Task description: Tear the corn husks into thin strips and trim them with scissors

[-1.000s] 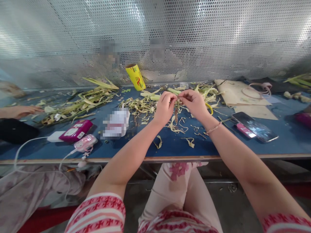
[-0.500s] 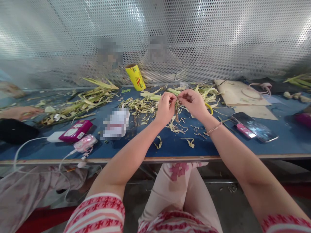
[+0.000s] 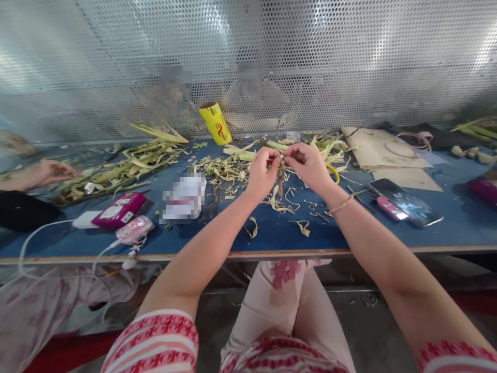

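My left hand and my right hand meet over the middle of the blue table. Both pinch a small dried plant piece between thumb and fingertips. Its brownish, ragged lower end hangs below the fingers, while the fingers hide most of its top. Under and around the hands lie curled pale strips. A heap of withered plant scraps spreads to the left of my hands. Longer pale green leaves lie behind my right hand, with a yellow ring-shaped handle by that wrist.
A yellow cardboard tube stands tilted near the perforated metal screen. At left are a purple box, cabled gadgets and a co-worker's hand beside a leaf pile. At right lie a phone and brown cardboard.
My fingers have shifted slightly on the plant piece, and more of its brown lower end shows. The co-worker's hand at left has moved up and to the right.
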`<state>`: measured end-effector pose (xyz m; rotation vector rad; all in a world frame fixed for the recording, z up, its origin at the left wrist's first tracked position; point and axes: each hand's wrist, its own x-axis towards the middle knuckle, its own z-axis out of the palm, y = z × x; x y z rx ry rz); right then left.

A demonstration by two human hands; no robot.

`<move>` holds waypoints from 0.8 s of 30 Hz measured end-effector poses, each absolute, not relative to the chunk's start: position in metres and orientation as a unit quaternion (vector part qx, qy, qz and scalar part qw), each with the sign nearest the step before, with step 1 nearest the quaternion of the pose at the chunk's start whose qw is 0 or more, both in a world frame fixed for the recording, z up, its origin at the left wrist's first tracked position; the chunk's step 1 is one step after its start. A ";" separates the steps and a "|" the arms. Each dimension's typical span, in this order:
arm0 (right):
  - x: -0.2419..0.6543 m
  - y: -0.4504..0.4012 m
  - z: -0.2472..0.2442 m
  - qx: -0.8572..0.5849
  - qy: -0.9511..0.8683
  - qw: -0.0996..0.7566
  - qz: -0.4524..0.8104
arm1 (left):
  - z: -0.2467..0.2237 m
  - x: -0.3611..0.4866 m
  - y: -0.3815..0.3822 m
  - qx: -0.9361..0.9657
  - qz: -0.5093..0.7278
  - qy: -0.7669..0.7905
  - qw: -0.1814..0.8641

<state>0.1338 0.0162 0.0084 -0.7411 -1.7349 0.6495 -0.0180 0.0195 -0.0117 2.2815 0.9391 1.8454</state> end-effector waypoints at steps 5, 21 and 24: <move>0.135 0.016 0.010 -0.294 -0.731 0.537 0.302 | -0.011 -0.019 0.020 0.736 0.600 0.306 0.070; 0.139 0.013 0.018 -0.315 -0.747 0.512 0.284 | -0.014 -0.022 0.025 0.689 0.606 0.331 0.220; 0.138 0.012 0.019 -0.317 -0.749 0.507 0.287 | -0.014 -0.018 0.023 0.623 0.618 0.340 0.338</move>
